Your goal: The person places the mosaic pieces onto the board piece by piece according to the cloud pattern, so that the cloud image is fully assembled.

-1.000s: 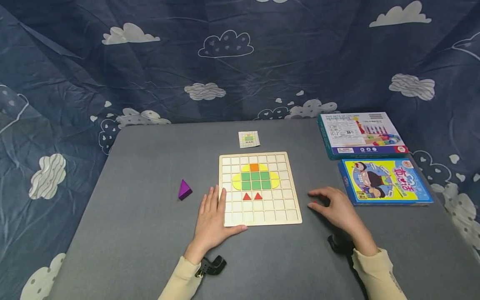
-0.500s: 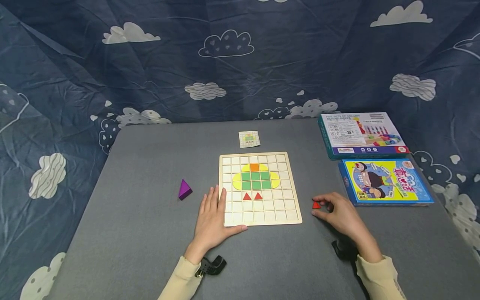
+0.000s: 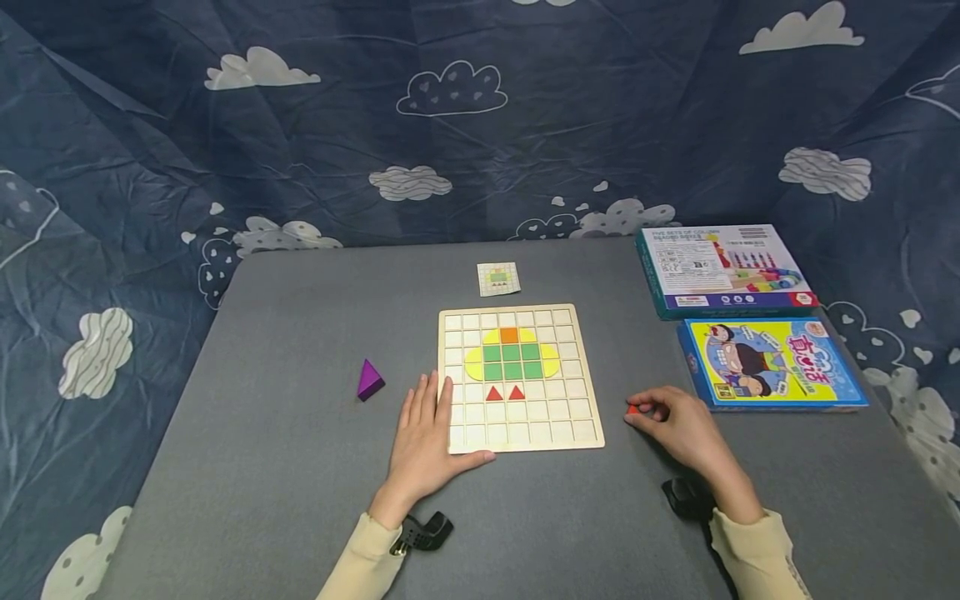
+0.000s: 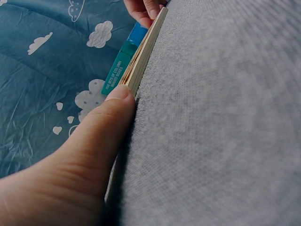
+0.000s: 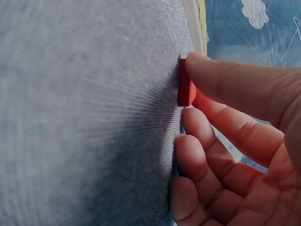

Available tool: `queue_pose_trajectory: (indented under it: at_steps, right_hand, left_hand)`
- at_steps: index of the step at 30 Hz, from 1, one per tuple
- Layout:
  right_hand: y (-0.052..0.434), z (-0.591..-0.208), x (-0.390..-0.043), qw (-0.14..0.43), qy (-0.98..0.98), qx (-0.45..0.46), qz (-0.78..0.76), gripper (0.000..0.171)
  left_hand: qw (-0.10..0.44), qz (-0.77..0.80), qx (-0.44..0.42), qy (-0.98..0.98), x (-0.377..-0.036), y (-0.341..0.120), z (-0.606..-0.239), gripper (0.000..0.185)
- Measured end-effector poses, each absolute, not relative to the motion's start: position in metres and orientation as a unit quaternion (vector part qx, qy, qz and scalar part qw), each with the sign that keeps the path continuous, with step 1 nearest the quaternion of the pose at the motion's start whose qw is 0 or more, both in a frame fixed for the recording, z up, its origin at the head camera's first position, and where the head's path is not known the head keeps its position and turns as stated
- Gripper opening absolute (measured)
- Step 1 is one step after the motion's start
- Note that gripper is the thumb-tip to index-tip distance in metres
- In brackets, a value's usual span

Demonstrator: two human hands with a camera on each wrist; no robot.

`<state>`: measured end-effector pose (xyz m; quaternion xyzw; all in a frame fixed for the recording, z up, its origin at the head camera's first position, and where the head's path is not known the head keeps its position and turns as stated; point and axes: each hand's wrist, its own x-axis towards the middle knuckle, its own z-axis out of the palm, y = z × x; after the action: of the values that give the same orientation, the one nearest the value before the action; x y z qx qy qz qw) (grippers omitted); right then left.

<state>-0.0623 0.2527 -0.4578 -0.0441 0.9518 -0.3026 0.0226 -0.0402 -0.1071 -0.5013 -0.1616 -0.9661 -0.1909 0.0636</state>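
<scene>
A wooden grid board (image 3: 583,433) lies mid-table with yellow, green and orange tiles and two red triangles (image 3: 505,392) set in it. My left hand (image 3: 424,439) lies flat on the board's near left corner, thumb along its front edge (image 4: 141,61). My right hand (image 3: 675,421) sits on the table just right of the board and pinches a small red piece (image 3: 633,409) between thumb and fingers (image 5: 235,84). The red piece (image 5: 186,89) touches the grey surface.
A purple pyramid block (image 3: 368,379) stands left of the board. A small pattern card (image 3: 498,278) lies beyond the board. Two boxes, a teal one (image 3: 720,268) and a blue one (image 3: 772,362), lie at the right. Cloud-print cloth surrounds the grey table (image 3: 300,467).
My right hand drew back slightly toward me and curled its fingers around the red piece, which was under its fingertips before. The left hand has stayed put.
</scene>
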Motion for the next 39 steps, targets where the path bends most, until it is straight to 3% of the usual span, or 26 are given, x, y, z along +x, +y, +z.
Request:
queue_pose_trajectory:
  at_steps: [7,20,27,39]
  right_hand:
    - [0.252,-0.458,-0.062,0.026,0.953,-0.044,-0.299,0.014]
    - [0.260,-0.455,-0.056,0.020,0.952,-0.043,-0.301,0.022]
    - [0.263,-0.450,-0.049,0.038,0.955,-0.031,-0.292,0.029]
    - [0.266,-0.450,-0.045,0.061,0.955,-0.010,-0.292,0.023]
  left_hand:
    - [0.057,-0.187,-0.159,-0.968,-0.040,-0.107,-0.501,0.119]
    - [0.042,-0.180,-0.156,-0.970,-0.040,-0.105,-0.499,0.120]
    - [0.044,-0.178,-0.156,-0.971,-0.041,-0.106,-0.499,0.119]
    - [0.044,-0.180,-0.154,-0.971,-0.041,-0.107,-0.499,0.119]
